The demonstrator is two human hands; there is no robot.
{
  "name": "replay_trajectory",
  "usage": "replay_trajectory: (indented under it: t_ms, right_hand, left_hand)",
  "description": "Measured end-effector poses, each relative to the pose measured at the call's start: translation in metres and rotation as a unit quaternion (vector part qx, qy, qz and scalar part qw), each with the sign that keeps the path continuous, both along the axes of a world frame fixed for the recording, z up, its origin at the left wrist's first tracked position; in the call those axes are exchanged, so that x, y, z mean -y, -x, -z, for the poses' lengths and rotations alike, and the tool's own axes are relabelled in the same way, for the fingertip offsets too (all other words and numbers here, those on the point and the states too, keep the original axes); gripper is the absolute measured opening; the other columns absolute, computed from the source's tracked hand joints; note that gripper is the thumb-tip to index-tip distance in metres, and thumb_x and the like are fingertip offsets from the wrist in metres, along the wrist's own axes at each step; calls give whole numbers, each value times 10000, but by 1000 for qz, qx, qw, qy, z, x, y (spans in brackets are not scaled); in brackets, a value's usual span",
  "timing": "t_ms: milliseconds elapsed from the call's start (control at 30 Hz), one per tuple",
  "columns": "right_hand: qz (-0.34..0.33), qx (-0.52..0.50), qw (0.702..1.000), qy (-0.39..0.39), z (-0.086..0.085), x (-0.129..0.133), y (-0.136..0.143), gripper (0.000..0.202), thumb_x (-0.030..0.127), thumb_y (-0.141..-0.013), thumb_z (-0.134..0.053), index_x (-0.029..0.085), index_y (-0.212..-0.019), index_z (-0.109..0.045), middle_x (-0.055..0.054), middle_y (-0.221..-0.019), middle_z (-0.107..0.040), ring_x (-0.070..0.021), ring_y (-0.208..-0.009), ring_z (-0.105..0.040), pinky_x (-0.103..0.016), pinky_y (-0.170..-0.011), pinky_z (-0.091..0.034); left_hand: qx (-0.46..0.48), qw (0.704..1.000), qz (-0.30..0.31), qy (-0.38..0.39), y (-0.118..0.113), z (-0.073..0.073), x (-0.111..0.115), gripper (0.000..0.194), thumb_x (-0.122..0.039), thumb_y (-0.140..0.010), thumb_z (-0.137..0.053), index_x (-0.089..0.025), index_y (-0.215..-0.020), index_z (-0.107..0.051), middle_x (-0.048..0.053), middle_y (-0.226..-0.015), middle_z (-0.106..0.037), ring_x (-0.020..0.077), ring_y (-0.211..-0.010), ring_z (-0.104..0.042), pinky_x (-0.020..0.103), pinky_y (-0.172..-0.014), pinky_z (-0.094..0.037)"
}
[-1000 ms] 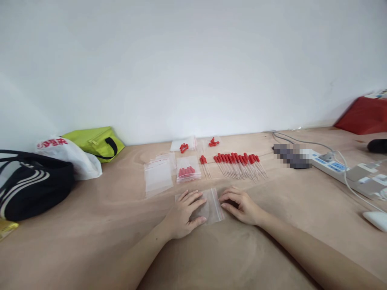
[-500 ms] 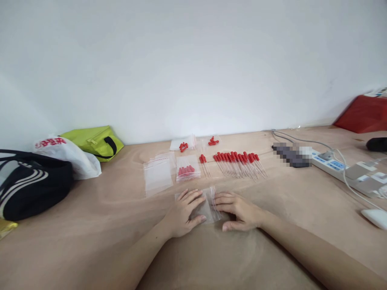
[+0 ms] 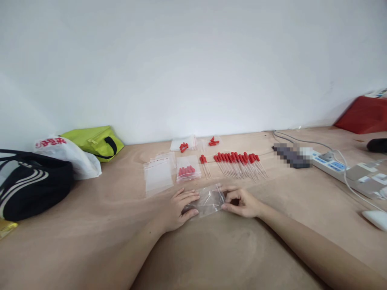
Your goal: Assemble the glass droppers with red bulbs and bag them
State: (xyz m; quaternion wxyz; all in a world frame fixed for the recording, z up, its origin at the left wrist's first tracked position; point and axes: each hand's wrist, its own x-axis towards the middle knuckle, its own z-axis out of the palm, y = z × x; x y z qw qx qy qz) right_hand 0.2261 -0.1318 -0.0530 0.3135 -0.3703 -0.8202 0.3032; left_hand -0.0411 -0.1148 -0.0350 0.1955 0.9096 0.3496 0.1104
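A clear zip bag (image 3: 209, 200) is between my hands, its zip end to the right and shiny creases across its middle. My left hand (image 3: 178, 209) holds the bag's left end between thumb and fingers. At the right edge, my right hand (image 3: 242, 202) pinches the bag with its thumb and fingers. Just beyond lie a zip bag with red-tipped pieces inside (image 3: 187, 170), a pair of red-capped sticks (image 3: 204, 162) and a row of several more red-capped sticks (image 3: 238, 161). Flat zip bags (image 3: 159, 177) lie left of them.
Loose red caps lie on bags near the wall, in a left group (image 3: 184, 147) and a right group (image 3: 213, 141). A black bag (image 3: 36, 185), white plastic bag (image 3: 81, 161) and lime pouch (image 3: 93, 139) stand left. A power strip (image 3: 332, 164) with cables is right, beside a dark, pixelated object (image 3: 292, 156).
My right hand has gone from lying flat by the bag to pinching its right edge. My left hand has slid slightly left, and the bag's middle now shows creases.
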Motion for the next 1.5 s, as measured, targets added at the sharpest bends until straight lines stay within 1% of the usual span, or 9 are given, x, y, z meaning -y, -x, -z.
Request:
replay_trajectory:
  t_ms: [133,233,300,467,633,900,1100,1233,1500]
  right_hand:
    - [187,-10,982,-35,-1,-24,7,275,352,-771,-511,184,-554,-492,-15,-607,-555,-125,-579,-523,-250,-564,-416]
    - [283,47,957,-38,-10,-58,23,99,259,-738,-521,175,-687,-519,-8,-635,-565,-121,-586,-520,-235,-579,-405]
    - [329,108,938,-8,-16,-83,38,128,202,-707,-534,156,-826,-538,-44,-765,-605,-144,-713,-559,-242,-663,-415]
    - [366,134,920,37,-16,-125,69,214,196,-714,-527,90,-899,-546,-176,-880,-611,-235,-821,-583,-290,-660,-427]
    - [371,126,917,77,-11,-136,77,147,160,-698,-556,109,-836,-558,-168,-820,-624,-240,-790,-597,-279,-637,-433]
    - [359,50,930,63,-22,-112,35,394,180,-774,-420,111,-1159,-370,-86,-815,-608,-176,-739,-585,-265,-651,-444]
    - [371,-228,898,70,10,-57,-16,536,297,-757,-436,170,-1227,-211,14,-704,-506,-109,-481,-490,-244,-454,-418]
    - [356,-308,877,97,25,-32,-12,555,372,-749,-474,213,-1194,-183,39,-692,-486,-90,-441,-465,-225,-398,-391]
    - [323,-384,855,127,19,-22,9,536,434,-728,-511,227,-1124,-215,44,-692,-514,-89,-459,-502,-229,-423,-419]
  left_hand:
    - [27,1000,-9,-8,-2,5,0,364,-361,-830,-479,-224,-1167,-492,56,-1208,-539,206,-1186,-416,469,-1042,-205]
    - [34,999,-8,-8,-2,7,-1,360,-365,-828,-480,-223,-1158,-499,59,-1208,-538,207,-1185,-418,470,-1040,-212]
    - [32,999,-7,-7,-2,7,-1,362,-368,-827,-482,-217,-1156,-499,62,-1215,-532,205,-1188,-415,469,-1041,-211]
    - [31,999,-3,-11,0,10,-1,368,-369,-821,-489,-211,-1154,-496,66,-1221,-527,199,-1189,-414,464,-1042,-214]
    - [34,999,-3,-8,1,10,-1,375,-364,-813,-502,-213,-1156,-496,73,-1222,-525,209,-1188,-414,477,-1038,-214]
    - [37,999,-1,6,2,7,-1,367,-356,-819,-494,-217,-1159,-495,62,-1236,-513,203,-1192,-411,472,-1047,-204]
    - [27,1000,-6,5,-1,4,-2,375,-386,-828,-475,-230,-1169,-487,46,-1253,-499,185,-1200,-400,438,-1056,-202]
    - [21,1000,-13,7,-2,3,-2,374,-379,-828,-478,-230,-1171,-483,38,-1262,-491,177,-1199,-401,433,-1059,-193]
    - [22,1000,-13,4,-1,6,-3,375,-387,-829,-473,-226,-1168,-484,35,-1261,-491,185,-1198,-403,427,-1064,-187]
